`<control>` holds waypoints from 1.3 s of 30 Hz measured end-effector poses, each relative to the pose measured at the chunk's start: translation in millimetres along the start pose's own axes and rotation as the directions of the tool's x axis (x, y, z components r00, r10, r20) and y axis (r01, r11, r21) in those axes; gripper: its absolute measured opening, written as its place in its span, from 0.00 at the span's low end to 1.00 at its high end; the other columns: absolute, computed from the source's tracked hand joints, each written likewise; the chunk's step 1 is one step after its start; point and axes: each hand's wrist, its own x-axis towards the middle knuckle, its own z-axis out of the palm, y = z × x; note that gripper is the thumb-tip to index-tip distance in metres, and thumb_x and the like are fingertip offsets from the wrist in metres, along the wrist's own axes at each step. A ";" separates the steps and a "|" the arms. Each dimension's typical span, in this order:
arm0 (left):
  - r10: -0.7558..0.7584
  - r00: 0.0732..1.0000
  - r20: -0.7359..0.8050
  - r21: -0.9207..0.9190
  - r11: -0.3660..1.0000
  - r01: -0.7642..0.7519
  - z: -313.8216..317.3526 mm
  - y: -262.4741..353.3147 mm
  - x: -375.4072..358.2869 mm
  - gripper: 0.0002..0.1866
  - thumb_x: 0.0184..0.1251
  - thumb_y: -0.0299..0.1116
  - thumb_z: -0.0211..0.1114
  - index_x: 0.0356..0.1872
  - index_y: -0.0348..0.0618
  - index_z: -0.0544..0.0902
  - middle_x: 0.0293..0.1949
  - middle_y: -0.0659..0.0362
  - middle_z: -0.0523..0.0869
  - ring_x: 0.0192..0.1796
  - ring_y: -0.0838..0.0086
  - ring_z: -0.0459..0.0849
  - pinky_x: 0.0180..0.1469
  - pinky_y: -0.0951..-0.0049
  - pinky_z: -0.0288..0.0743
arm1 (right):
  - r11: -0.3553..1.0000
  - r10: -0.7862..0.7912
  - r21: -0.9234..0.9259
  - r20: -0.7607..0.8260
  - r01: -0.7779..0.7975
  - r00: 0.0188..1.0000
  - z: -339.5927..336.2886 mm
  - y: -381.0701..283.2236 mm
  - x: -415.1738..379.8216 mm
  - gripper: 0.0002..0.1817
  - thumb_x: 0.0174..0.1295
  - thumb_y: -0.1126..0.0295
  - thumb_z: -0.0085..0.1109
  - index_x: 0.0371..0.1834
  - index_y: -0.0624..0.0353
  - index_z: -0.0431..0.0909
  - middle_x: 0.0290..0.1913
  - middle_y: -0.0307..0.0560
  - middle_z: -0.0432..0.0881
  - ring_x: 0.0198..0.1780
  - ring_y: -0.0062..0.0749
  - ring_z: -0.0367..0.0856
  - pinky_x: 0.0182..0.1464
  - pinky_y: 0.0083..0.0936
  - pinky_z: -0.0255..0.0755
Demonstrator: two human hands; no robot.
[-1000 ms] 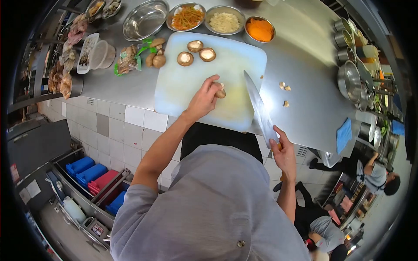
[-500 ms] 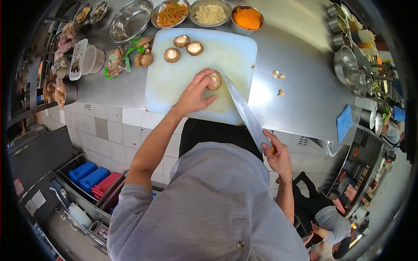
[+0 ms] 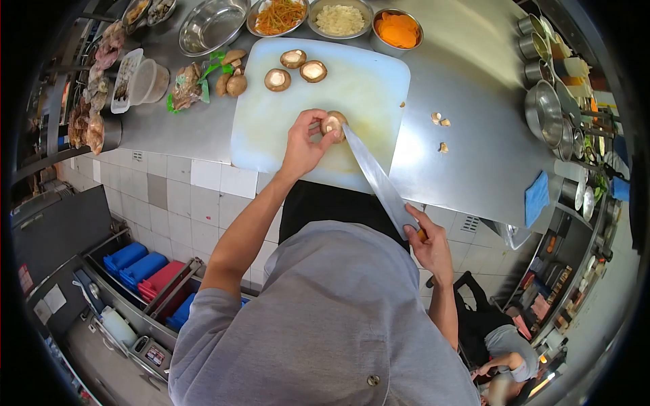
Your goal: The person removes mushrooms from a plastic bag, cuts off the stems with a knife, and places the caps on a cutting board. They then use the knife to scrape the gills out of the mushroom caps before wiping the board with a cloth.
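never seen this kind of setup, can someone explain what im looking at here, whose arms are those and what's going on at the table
There is no machine: a person works with two bare hands, and a camera worn on their head looks forward and down, so their own grey shirt fills the lower middle.

The left hand holds a mushroom, underside showing, over a pale cutting board. The right hand grips a long knife by its handle, the tip at the mushroom's edge; whether it has cut in is hard to tell.

Three other mushrooms lie on the board. Beyond it stand metal bowls, one with orange slices. To the right, small pale pieces and a blue cloth lie on the metal table.
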 end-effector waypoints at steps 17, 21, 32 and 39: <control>-0.234 0.971 0.047 -0.055 0.970 0.236 -8.3 -4.7 10.3 0.17 0.67 0.19 0.73 0.56 0.36 0.85 0.55 0.57 0.89 0.59 0.71 0.87 0.60 0.68 0.87 | 0.999 -0.048 0.019 -0.054 0.049 0.997 8.3 7.4 3.7 0.24 0.72 0.79 0.65 0.71 0.54 0.81 0.31 0.42 0.77 0.29 0.20 0.66 0.33 0.22 0.67; -0.226 0.972 0.061 -0.071 0.971 0.230 -10.5 -8.5 13.7 0.17 0.67 0.18 0.73 0.56 0.37 0.85 0.54 0.58 0.89 0.58 0.72 0.87 0.59 0.69 0.86 | 0.998 -0.059 -0.006 -0.062 0.058 0.996 8.2 5.3 5.5 0.24 0.72 0.79 0.65 0.70 0.54 0.81 0.31 0.43 0.77 0.29 0.21 0.66 0.33 0.21 0.67; -0.081 0.995 0.053 0.073 0.994 0.077 -3.5 10.8 5.7 0.17 0.66 0.21 0.77 0.55 0.36 0.86 0.57 0.55 0.86 0.57 0.70 0.88 0.58 0.69 0.87 | 0.994 -0.092 -0.071 -0.066 0.087 0.994 4.9 -5.9 -3.5 0.27 0.69 0.78 0.66 0.71 0.49 0.81 0.42 0.66 0.87 0.29 0.49 0.83 0.39 0.32 0.79; 0.116 0.993 0.023 0.240 0.964 -0.118 0.5 7.9 -4.2 0.17 0.61 0.25 0.81 0.51 0.37 0.88 0.56 0.47 0.86 0.44 0.63 0.90 0.50 0.65 0.86 | 0.992 -0.091 -0.092 -0.078 0.084 0.993 9.5 -8.9 -6.1 0.28 0.68 0.78 0.67 0.71 0.50 0.81 0.41 0.63 0.88 0.29 0.51 0.84 0.39 0.35 0.79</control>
